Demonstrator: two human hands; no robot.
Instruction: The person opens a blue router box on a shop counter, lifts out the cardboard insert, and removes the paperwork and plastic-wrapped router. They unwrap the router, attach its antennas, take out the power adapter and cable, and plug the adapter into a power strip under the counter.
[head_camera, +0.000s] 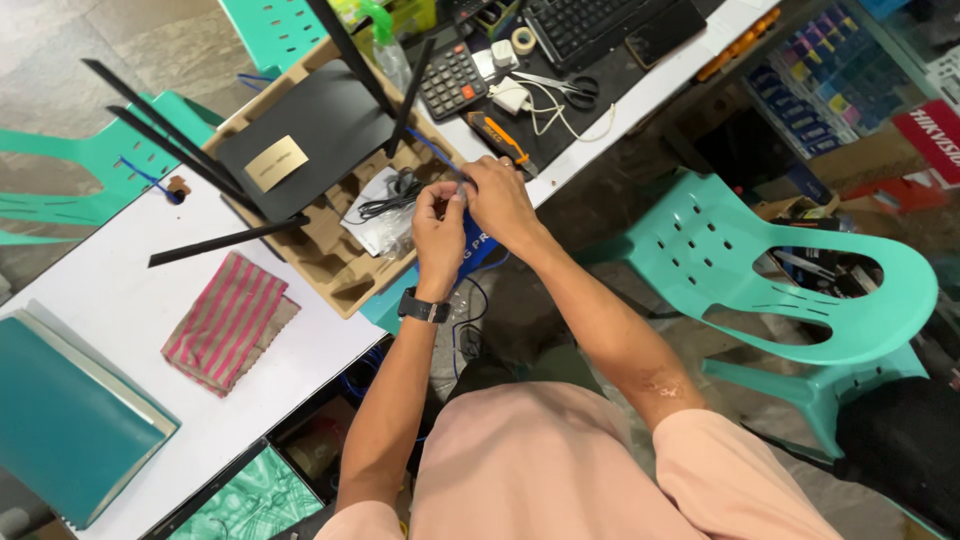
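Observation:
My left hand (438, 232) and my right hand (497, 197) meet at the table's edge, fingers pinched together on the end of a thin blue cable (432, 152). The cable runs up and left toward a black router (305, 135) with several long antennas, which lies in a brown cardboard tray (335, 262). A black watch (424, 307) is on my left wrist. A blue item (478, 250) shows just under my hands. A bagged black cord (385, 205) lies in the tray beside my left hand.
On the white table (120, 290) lie a pink striped cloth (228, 320), a teal book (65, 420), a calculator (450, 78), an orange-black tool (500, 140), scissors (572, 90), a keyboard (590, 25). Green plastic chairs stand at the right (790, 280) and left (75, 175).

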